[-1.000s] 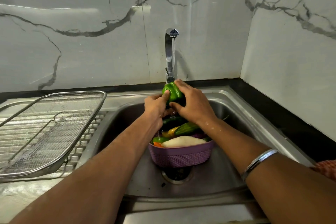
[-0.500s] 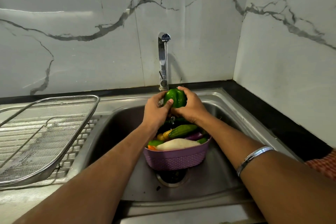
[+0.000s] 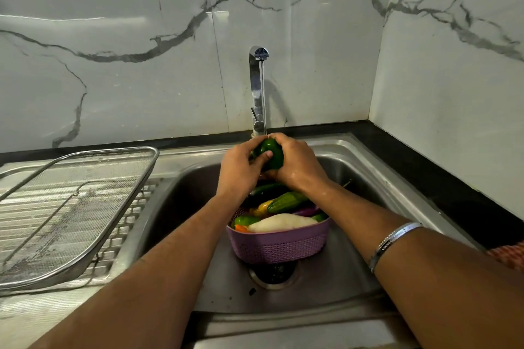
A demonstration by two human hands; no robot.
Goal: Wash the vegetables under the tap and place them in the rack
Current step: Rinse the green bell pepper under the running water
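Sink [image 3: 365, 178], with the rack [image 3: 85, 207] well off to the left of the grip and holding nothing yet. Basket [image 3: 279, 244] of unwashed vegetables directly below the grip. Tap [image 3: 257, 88] stream falls onto the grip from above. Left hand [image 3: 241, 170] and right hand [image 3: 297, 164] both curl around the pepper [image 3: 272, 154]; it is best turned slowly so water reaches every side.
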